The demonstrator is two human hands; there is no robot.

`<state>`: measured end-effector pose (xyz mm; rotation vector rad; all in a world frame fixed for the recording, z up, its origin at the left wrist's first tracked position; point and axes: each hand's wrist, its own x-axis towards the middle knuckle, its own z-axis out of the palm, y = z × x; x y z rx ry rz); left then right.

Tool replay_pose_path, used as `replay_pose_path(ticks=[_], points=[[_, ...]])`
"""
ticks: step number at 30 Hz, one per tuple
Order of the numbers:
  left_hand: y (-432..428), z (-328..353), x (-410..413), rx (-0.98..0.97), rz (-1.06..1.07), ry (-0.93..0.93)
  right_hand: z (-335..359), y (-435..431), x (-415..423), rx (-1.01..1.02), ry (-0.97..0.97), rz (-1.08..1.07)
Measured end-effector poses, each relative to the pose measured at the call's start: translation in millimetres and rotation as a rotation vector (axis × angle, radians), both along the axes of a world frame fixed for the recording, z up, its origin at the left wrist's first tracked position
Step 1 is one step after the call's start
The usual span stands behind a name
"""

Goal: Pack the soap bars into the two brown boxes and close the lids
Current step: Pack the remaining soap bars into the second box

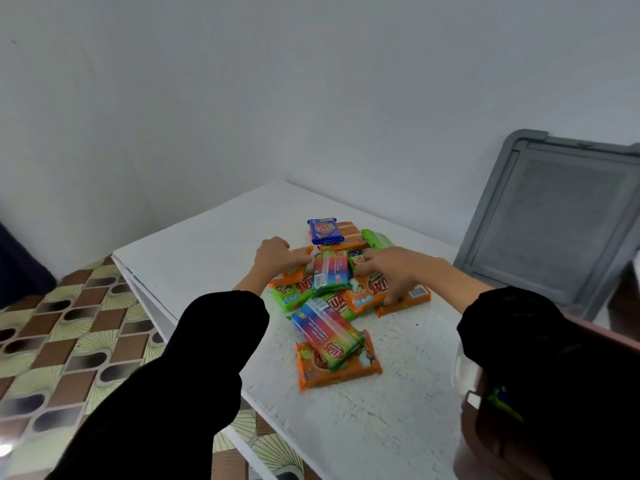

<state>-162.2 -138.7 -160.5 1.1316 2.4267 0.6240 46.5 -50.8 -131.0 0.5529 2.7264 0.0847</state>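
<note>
A: Heap of wrapped soap bars mid-table, glossy plastic wrappers, flat rectangular packs. Mostly orange and green, a couple with rainbow stripes, one blue pack at the far end. Big "UAT"-looking letters on several, rest of the print too blurry to read. Cartoon faces on the orange and green ones.

B: And the hands?

A: Left hand curled over an orange bar at the pile's left edge, fingers bent down onto it, actual grip hard to tell. Right hand spread wider, fingertips pressing on an orange bar at the right edge, thumb tucked toward a green one. Black sleeves on both arms.

B: Boxes?

A: Only a sliver of one brown box at bottom right, mostly hidden behind the right sleeve, something green peeking inside. Can't tell about a lid.

B: Surroundings?

A: White table, rough speckled paint. Grey plastic framed panel leaning against the plain white wall. Patterned brown-and-green floor tiles on the left.
</note>
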Motion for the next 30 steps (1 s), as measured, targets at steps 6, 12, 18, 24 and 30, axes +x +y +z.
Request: replay_pose_path(ticks=[6,12,18,24,30], points=[[-5.9,40.5,6.2,0.205,-0.063,-0.004,45.5,-3.2,35.7,-0.035,0.194,-0.080],[3.9,102.6,70.6,0.349,-0.416,-0.003,108.7,-11.6,98.2,0.045,0.396,-0.274],[0.6,134.7,160.7,0.408,-0.876,0.043,136.6,-48.1,187.0,0.060,0.331,-0.502],[-4.0,118.9,251.1,0.331,-1.289,0.162,121.3,-97.0,271.7,-0.020,0.165,-0.721],[-5.7,79.3,322.6,0.216,-1.632,0.385,68.4,-125.4,324.2,-0.008,0.004,-0.850]])
